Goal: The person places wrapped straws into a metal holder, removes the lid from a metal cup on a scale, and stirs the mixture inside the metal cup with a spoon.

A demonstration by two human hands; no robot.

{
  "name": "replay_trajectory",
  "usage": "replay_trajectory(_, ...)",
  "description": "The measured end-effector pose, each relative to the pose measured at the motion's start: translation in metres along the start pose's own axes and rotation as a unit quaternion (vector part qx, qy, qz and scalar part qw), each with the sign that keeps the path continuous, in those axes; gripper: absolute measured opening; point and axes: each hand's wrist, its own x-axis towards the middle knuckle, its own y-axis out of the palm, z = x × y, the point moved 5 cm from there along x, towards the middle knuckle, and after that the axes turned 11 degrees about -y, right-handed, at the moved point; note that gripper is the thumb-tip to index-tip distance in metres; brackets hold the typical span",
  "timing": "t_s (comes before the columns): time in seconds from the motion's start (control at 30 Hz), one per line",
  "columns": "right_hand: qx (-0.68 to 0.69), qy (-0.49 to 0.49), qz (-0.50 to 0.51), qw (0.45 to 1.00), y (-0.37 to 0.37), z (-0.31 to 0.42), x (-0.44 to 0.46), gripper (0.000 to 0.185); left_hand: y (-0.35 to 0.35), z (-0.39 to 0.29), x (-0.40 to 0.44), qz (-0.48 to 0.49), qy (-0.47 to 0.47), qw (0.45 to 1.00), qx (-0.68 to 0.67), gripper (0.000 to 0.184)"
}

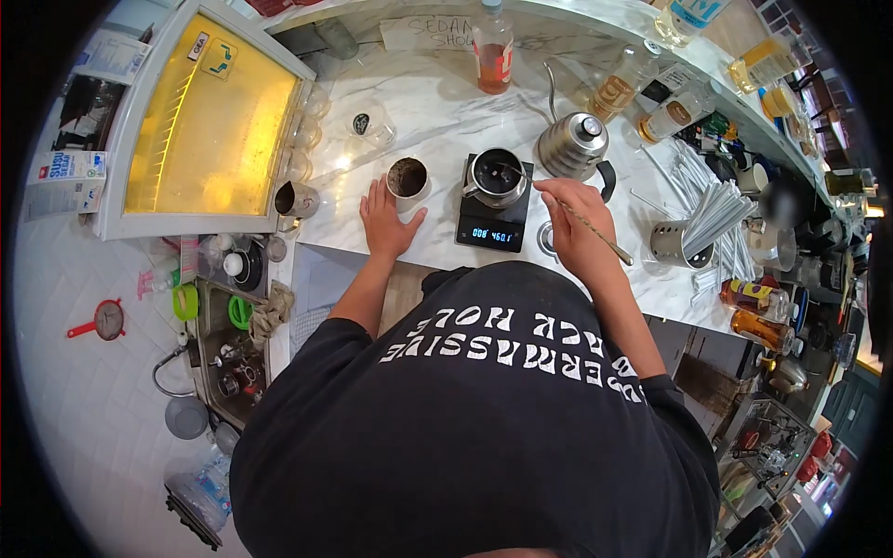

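Note:
My right hand [581,223] is closed around a long bar spoon [600,236] with a twisted handle. The spoon's far end dips into a small metal-looking pot [499,190] that holds dark liquid. Under the pot is a black digital scale [490,232] with lit blue digits. My left hand [384,223] lies with fingers spread on the marble counter. Right beside it stands a pale cup [407,179] with dark, coffee-like grounds inside; whether the fingers touch it I cannot tell. A steel gooseneck kettle [574,149] stands just beyond my right hand.
A clear glass vessel [372,124] and a small metal pitcher [296,200] are to the left, by a yellow-lit fridge [200,130]. A bottle of reddish liquid [492,56] stands at the back. Right of the kettle are several bottles and a perforated holder [677,244] of straws.

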Motion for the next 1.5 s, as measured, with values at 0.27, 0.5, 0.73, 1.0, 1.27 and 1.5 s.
replay_trajectory(0.27,-0.020,-0.002,0.001,1.000,-0.007,-0.002,-0.001,0.013,0.000,0.000,0.000,-0.006,0.002,1.000,-0.005,0.093)
replay_trajectory(0.5,-0.007,0.003,0.007,1.000,-0.001,-0.001,0.000,0.014,0.000,0.000,0.000,-0.009,0.006,1.000,-0.003,0.094)
replay_trajectory(0.73,0.001,-0.015,-0.009,1.000,-0.005,0.000,0.000,0.011,-0.001,0.000,0.000,-0.003,0.000,1.000,-0.004,0.095)
replay_trajectory(1.0,-0.007,0.011,-0.011,1.000,-0.001,-0.001,0.000,0.011,-0.002,-0.001,0.000,0.001,-0.002,1.000,-0.003,0.095)
replay_trajectory(1.27,0.008,0.014,0.002,1.000,-0.002,-0.002,-0.002,0.013,-0.001,0.000,-0.001,-0.002,-0.001,1.000,-0.001,0.096)
replay_trajectory(1.5,-0.015,0.031,-0.013,0.999,-0.002,-0.007,-0.005,0.014,-0.001,-0.001,0.000,0.010,-0.010,1.000,0.014,0.097)
